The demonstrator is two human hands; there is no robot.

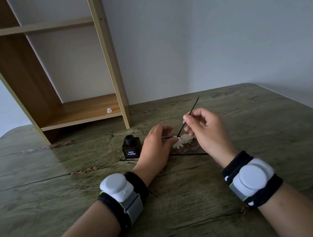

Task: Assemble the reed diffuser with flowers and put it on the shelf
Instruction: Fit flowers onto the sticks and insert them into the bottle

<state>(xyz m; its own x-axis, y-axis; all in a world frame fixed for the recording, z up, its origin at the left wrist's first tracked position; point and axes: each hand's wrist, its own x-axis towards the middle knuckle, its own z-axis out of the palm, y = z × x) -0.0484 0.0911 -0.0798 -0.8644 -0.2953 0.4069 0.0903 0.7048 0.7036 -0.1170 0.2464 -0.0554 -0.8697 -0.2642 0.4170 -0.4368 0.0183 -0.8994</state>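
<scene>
A small dark diffuser bottle labelled "REED FLOWER" stands open on the table, just left of my hands. My right hand pinches a thin black reed stick that slants up to the right. Its lower tip meets a white flower, which my left hand holds between thumb and fingers. A second white flower lies right beside it, under my right hand. Both flowers sit over a flat dark sheet on the table.
A wooden shelf unit stands on the table at the back left. A small white stopper rests on its lowest board. The table top has a green-brown stone pattern, and grey walls close the back and right.
</scene>
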